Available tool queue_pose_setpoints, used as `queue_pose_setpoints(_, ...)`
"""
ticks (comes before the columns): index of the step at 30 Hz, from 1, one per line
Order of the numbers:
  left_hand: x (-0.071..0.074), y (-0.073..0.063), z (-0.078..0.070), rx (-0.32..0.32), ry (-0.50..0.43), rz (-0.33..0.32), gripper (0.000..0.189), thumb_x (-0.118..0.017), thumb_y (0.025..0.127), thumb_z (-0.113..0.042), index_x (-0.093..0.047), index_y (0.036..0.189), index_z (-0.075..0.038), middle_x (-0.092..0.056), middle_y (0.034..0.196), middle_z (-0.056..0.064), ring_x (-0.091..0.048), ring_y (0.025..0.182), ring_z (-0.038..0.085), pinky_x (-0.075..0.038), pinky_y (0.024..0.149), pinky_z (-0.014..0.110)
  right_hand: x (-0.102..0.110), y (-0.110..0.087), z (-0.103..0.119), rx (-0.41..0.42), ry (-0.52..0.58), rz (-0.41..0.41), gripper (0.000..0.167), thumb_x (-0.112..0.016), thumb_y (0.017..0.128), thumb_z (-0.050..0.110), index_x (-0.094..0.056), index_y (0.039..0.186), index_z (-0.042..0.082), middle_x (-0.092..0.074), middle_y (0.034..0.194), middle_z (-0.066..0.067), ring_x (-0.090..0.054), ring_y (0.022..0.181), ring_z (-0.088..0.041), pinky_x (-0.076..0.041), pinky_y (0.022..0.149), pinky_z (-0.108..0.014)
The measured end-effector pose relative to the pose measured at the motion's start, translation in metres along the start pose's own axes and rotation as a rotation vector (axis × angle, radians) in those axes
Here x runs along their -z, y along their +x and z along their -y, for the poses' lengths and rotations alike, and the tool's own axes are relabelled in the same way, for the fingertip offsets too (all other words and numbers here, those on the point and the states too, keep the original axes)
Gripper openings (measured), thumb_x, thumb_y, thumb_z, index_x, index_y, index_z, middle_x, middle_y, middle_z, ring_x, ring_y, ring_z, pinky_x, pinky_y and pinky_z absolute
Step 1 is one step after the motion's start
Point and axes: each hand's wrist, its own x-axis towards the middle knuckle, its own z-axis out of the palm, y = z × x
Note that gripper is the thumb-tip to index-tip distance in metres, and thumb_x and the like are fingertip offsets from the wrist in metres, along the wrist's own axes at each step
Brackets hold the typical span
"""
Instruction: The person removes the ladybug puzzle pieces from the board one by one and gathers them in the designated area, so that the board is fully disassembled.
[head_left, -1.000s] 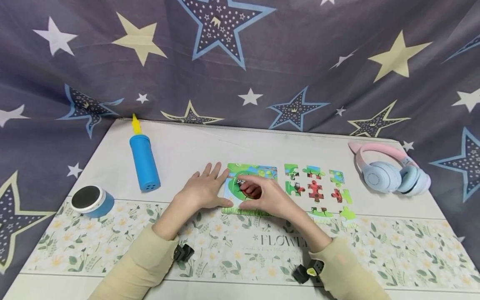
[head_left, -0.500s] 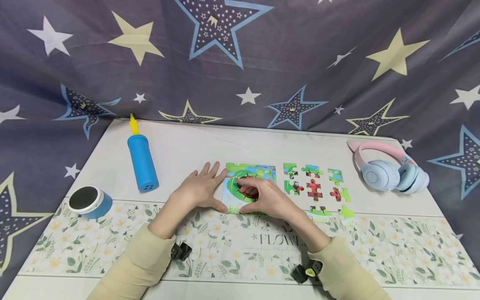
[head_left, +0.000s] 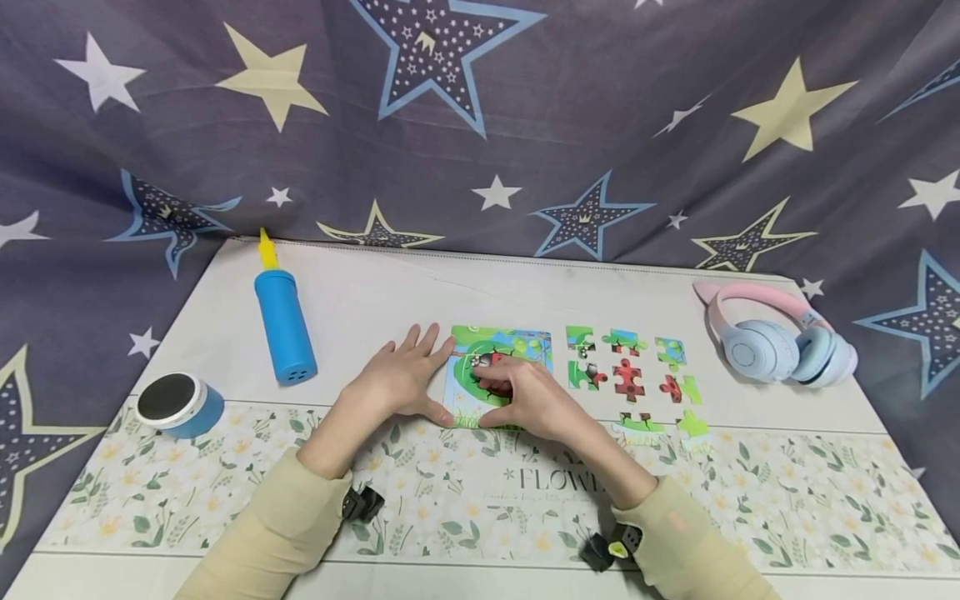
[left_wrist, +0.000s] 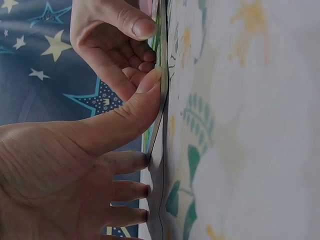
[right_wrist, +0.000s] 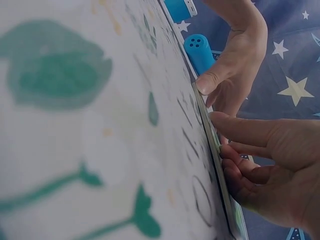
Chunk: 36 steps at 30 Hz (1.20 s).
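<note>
A flat puzzle board (head_left: 536,343) with a ladybug on a green leaf lies mid-table. My left hand (head_left: 396,379) rests at its left side with fingers spread, the thumb touching the board's near left corner. Over the board, my right hand (head_left: 528,396) has its thumb at the near edge and bent fingers touching the picture by the ladybug. No loose piece shows between thumb and forefinger; the hand covers the lower right of the picture. In the right wrist view the thumb and fingertips (right_wrist: 227,150) of this hand meet the board's surface.
Right of the board lie several loose puzzle pieces (head_left: 628,381), laid out in rough rows. Pink and blue headphones (head_left: 765,350) sit at the far right. A blue hand pump (head_left: 287,325) and a blue jar-like container (head_left: 183,404) stand on the left. Behind hangs a starry curtain (head_left: 450,150).
My right fingers have drawn back slightly to the right over the board, showing more of the ladybug. The left hand stays beside the board, its thumb now at the near left corner.
</note>
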Motion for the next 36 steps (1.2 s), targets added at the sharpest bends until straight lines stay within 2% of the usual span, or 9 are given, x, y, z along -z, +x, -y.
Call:
queue_pose_setpoints(9,0.001,0.000,0.000,-0.002,0.002,-0.001,0.118,-0.084,0.078,-0.058,-0.021,0.165,-0.008,-0.008,0.173,0.023,-0.009,0.160,0.046,-0.020,0.127,0.067,0.000,0.000,0.000,-0.012,-0.021,0.012,0.067,-0.089,0.080,0.021,-0.064,0.140,0.007,-0.073,0.124,-0.008,-0.067,0.111,-0.022,-0.059,0.092,-0.039)
queue_pose_setpoints(14,0.001,-0.001,0.000,0.000,-0.004,0.000,0.118,-0.084,0.078,-0.057,-0.021,0.165,-0.008,-0.008,0.173,0.023,-0.008,0.160,0.045,-0.019,0.127,0.066,0.000,0.001,0.001,-0.023,-0.042,0.032,0.065,-0.088,0.082,0.023,-0.064,0.141,0.007,-0.071,0.126,-0.009,-0.064,0.111,-0.022,-0.057,0.092,-0.040)
queue_pose_setpoints(19,0.000,0.000,-0.001,-0.001,-0.004,0.007,0.117,-0.083,0.079,-0.056,-0.022,0.165,-0.009,-0.008,0.173,0.023,-0.008,0.160,0.045,-0.019,0.127,0.066,-0.001,0.002,0.002,-0.035,-0.041,0.041,0.062,-0.089,0.081,0.022,-0.067,0.138,0.010,-0.070,0.124,-0.008,-0.062,0.108,-0.019,-0.055,0.088,-0.036)
queue_pose_setpoints(26,0.000,-0.001,-0.001,0.002,-0.007,0.006,0.117,-0.084,0.078,-0.056,-0.022,0.165,-0.009,-0.009,0.173,0.023,-0.009,0.160,0.045,-0.019,0.127,0.067,-0.002,0.003,0.004,-0.056,-0.019,0.031,0.060,-0.090,0.079,0.020,-0.070,0.134,0.009,-0.068,0.106,-0.004,-0.059,0.093,-0.015,-0.051,0.080,-0.027)
queue_pose_setpoints(30,0.001,-0.002,-0.001,0.004,-0.007,0.004,0.116,-0.084,0.078,-0.056,-0.022,0.165,-0.009,-0.009,0.173,0.023,-0.009,0.160,0.045,-0.019,0.127,0.066,-0.004,0.005,0.006,-0.058,-0.025,0.017,0.061,-0.092,0.076,0.020,-0.070,0.132,0.010,-0.068,0.107,-0.004,-0.059,0.095,-0.015,-0.052,0.082,-0.028)
queue_pose_setpoints(36,0.001,-0.001,-0.002,0.001,-0.005,0.002,0.115,-0.084,0.079,-0.056,-0.024,0.165,-0.008,-0.010,0.172,0.023,-0.010,0.160,0.046,-0.020,0.127,0.066,-0.006,0.005,0.011,-0.112,-0.026,-0.003,0.063,-0.095,0.073,0.020,-0.071,0.131,0.012,-0.066,0.110,-0.004,-0.057,0.096,-0.016,-0.051,0.084,-0.031)
